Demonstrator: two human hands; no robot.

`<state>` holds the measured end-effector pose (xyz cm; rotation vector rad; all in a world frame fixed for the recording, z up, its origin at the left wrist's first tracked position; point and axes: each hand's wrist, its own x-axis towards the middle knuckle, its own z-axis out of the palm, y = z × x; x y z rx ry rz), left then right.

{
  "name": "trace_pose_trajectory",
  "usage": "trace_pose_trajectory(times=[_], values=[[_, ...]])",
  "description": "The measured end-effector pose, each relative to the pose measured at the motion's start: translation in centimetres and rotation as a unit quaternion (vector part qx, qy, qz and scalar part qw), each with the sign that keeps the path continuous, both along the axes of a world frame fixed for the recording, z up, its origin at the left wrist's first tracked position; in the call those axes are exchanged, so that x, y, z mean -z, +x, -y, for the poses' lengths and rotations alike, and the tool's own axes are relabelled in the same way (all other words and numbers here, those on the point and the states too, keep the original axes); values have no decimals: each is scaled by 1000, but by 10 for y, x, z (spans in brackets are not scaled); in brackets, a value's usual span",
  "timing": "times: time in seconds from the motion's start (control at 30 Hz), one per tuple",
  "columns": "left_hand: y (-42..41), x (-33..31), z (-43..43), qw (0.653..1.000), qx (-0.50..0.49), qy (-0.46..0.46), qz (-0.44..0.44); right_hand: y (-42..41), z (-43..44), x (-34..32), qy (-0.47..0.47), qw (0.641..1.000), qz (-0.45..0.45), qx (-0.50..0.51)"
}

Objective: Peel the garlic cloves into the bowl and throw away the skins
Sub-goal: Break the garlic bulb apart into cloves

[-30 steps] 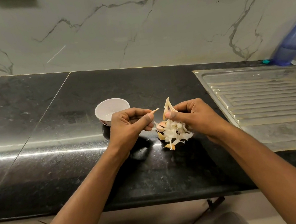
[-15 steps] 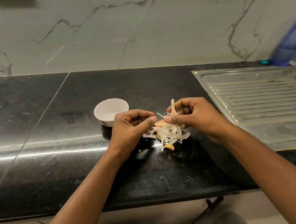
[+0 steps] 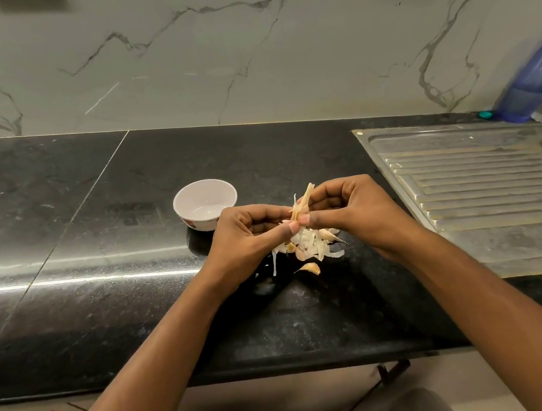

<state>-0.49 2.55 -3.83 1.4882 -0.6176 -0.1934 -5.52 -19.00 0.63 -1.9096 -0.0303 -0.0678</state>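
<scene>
Both your forearms reach in over the front edge of the counter (image 3: 95, 297) and meet at its middle, wrists raised off the surface. Your left hand (image 3: 250, 239) has its back turned toward you, fingers curled in, with the thumb stretched right along the forefinger. Your right hand (image 3: 353, 215) mirrors it, knuckles up, fingers bent, thumb pointing left. The two thumb tips touch, and between them you pinch a garlic piece (image 3: 303, 201), a pale stalk-like strip that sticks up and tilts right above your fingers. How much of it lies inside your grip cannot be told.

Just under your hands, a pile of skins and cloves (image 3: 309, 246) lies on the counter, with a loose clove (image 3: 311, 268) just in front of it. The bowl (image 3: 204, 196) stands upright behind your left hand, close to its knuckles. The drainboard (image 3: 502, 192) lies to your right, with a blue bottle (image 3: 535, 77) at its far corner.
</scene>
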Motion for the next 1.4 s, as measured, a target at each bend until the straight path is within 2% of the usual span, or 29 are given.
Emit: trace_pose_trajectory(times=[0.3, 0.5, 0.73, 1.1, 1.27, 1.4], values=[[4, 2, -1, 1000, -15, -7, -11, 2, -9, 1, -36, 999, 21, 5], [4, 1, -1, 1000, 11, -15, -8, 3, -10, 5, 3, 1000, 16, -1], [4, 1, 1, 996, -62, -43, -41, 3, -10, 8, 16, 999, 13, 30], [8, 6, 3, 991, -118, -27, -50, -3, -3, 7, 1, 999, 2, 33], [8, 3, 1, 993, -109, -22, -41, -6, -1, 5, -14, 999, -6, 30], [3, 1, 1, 998, -54, 10, 0, -7, -3, 4, -32, 999, -11, 34]])
